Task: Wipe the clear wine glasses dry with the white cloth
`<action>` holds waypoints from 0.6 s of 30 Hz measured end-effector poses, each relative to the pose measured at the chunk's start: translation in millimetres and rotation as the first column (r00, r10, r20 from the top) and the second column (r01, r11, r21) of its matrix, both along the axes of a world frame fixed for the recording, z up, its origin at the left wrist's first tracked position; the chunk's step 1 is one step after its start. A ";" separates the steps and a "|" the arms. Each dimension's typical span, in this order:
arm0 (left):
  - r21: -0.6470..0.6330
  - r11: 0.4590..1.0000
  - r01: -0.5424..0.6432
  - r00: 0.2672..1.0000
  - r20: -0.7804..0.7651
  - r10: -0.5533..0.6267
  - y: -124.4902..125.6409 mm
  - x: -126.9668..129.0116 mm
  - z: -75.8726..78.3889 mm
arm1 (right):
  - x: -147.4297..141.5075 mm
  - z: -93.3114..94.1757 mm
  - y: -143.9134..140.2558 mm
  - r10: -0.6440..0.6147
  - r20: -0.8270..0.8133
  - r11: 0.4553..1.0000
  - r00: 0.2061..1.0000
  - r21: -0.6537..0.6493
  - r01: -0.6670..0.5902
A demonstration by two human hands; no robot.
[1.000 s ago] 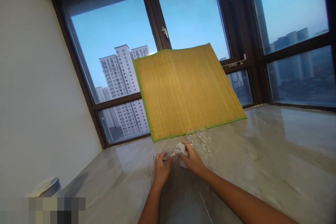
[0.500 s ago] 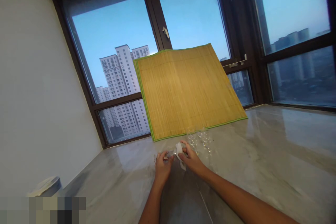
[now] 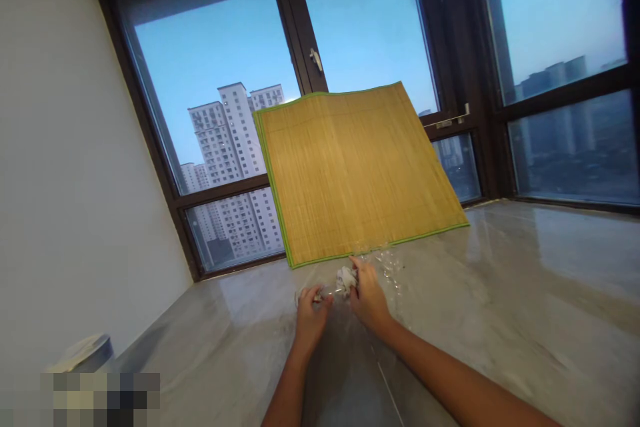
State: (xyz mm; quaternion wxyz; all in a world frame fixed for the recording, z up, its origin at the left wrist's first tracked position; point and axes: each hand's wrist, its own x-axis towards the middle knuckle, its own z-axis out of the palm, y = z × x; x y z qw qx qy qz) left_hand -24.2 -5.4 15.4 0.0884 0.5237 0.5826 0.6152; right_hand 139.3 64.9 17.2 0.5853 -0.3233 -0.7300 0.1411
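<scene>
My left hand (image 3: 311, 317) is closed around one end of a clear stemmed glass (image 3: 328, 291), which lies sideways between my hands. A crumpled white tissue (image 3: 346, 280) is pressed against the other end of that glass by my right hand (image 3: 369, 297), its fingers curled round it. Just beyond my right hand stand clear glasses (image 3: 393, 267), hard to make out against the shiny surface; my hand partly covers them.
The grey marble-patterned surface (image 3: 500, 293) reaches to the windows. A bamboo mat (image 3: 355, 173) with green edging leans on the window frame (image 3: 287, 20). At the lower left, a round container (image 3: 90, 353) stands near the white wall (image 3: 65, 167).
My right hand has turned upward, and the tissue, which hung down loosely, is now bunched at the glass's end. My left hand has hardly moved.
</scene>
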 end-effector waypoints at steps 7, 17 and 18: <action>-0.029 0.999 -0.041 0.994 -0.106 0.037 0.1 -5.1 0.7 | -2.3 -1.8 -3.4 0.221 0.002 0.955 0.975 -0.201 -0.216; -0.035 0.997 -0.068 0.995 -0.071 0.065 1.5 -8.9 -1.6 | -0.1 5.5 -15.9 0.481 -0.081 0.829 0.873 -0.281 -0.483; -0.036 0.997 -0.064 0.995 -0.082 0.061 0.8 -8.2 -2.1 | 0.0 5.6 -14.7 0.482 -0.101 0.824 0.870 -0.285 -0.490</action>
